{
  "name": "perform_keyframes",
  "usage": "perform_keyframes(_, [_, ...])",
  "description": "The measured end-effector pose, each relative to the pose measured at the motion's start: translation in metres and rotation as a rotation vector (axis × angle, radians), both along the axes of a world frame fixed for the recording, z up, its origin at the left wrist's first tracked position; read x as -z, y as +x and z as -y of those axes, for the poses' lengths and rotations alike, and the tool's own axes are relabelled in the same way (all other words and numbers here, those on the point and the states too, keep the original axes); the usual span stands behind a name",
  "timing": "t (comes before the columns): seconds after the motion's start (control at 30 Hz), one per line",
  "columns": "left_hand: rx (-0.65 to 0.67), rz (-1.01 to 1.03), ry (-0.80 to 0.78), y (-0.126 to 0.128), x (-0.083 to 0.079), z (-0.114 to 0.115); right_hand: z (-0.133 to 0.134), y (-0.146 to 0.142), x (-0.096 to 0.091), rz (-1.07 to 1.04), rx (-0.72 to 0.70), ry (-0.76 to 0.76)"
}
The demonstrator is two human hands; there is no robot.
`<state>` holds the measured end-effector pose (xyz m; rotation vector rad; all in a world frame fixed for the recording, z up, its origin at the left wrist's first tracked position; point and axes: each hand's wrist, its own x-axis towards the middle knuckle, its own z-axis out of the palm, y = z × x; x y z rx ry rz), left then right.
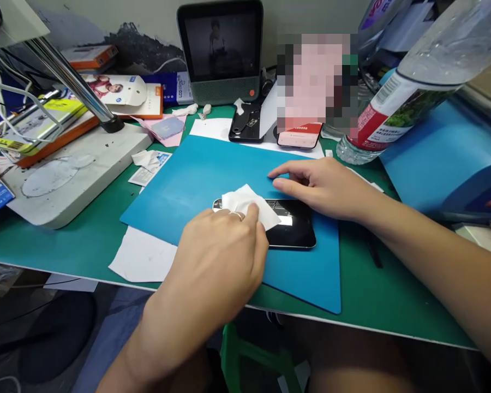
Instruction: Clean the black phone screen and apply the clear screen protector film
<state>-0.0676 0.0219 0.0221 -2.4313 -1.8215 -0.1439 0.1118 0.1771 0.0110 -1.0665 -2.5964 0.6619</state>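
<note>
The left hand (pixel 221 254) is pressing a wipe (pixel 242 197) on the phone (pixel 295 233), lying on the mat (pixel 204 172); its grip I cannot tell. The right hand (pixel 323 183) is resting loosely open nearby. 1 bottle (pixel 405 101) is standing behind, contents unclear.

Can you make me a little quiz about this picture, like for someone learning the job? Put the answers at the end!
1. Which hand is on the wipe over the phone?
2. Fill in the colour: the mat under the phone is ____.
3. True or false: in the picture, the bottle is to the right of the upright screen.

Key:
1. The left hand.
2. Blue.
3. True.
</note>
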Motion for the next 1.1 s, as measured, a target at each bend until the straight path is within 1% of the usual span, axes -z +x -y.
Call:
perform_keyframes(0.07, [-0.036,0.027,-0.033,-0.001,-0.001,-0.003,-0.001,0.0,0.002,-0.007,-0.015,0.009])
perform_keyframes(0.13, [-0.095,0.059,-0.094,-0.008,-0.005,-0.005,-0.001,0.0,0.003,-0.029,-0.027,0.026])
perform_keyframes(0.2, [-0.199,0.073,-0.171,-0.02,-0.009,-0.006,-0.001,0.0,0.003,-0.061,-0.029,0.042])
perform_keyframes(0.3, [-0.405,0.097,-0.278,-0.045,-0.016,-0.005,0.001,0.001,0.002,-0.109,-0.031,0.067])
perform_keyframes(0.37, [-0.476,0.124,-0.313,-0.059,-0.018,-0.001,0.002,0.0,0.002,-0.136,-0.036,0.097])
perform_keyframes(0.43, [-0.468,0.122,-0.304,-0.068,-0.019,0.002,0.002,0.0,0.002,-0.135,-0.035,0.118])
perform_keyframes(0.53, [-0.411,0.122,-0.224,-0.077,-0.017,0.004,0.003,-0.001,0.0,-0.099,-0.027,0.117])
perform_keyframes(0.6, [-0.379,0.167,-0.176,-0.081,-0.014,0.002,0.003,-0.002,-0.001,-0.099,-0.017,0.115])
perform_keyframes(0.73, [-0.329,0.234,-0.171,-0.089,-0.011,0.0,0.003,-0.003,-0.001,-0.085,0.017,0.107])
perform_keyframes(0.83, [-0.316,0.226,-0.175,-0.095,-0.015,0.008,0.004,-0.004,-0.001,-0.059,0.046,0.102])
perform_keyframes(0.97, [-0.333,0.208,-0.136,-0.099,-0.026,0.02,0.005,-0.005,-0.002,-0.039,0.046,0.097])
perform_keyframes(1.03, [-0.321,0.218,-0.118,-0.097,-0.03,0.021,0.005,-0.005,-0.003,-0.038,0.038,0.094])
perform_keyframes(1.1, [-0.275,0.253,-0.107,-0.092,-0.03,0.018,0.005,-0.005,-0.004,-0.034,0.034,0.085])
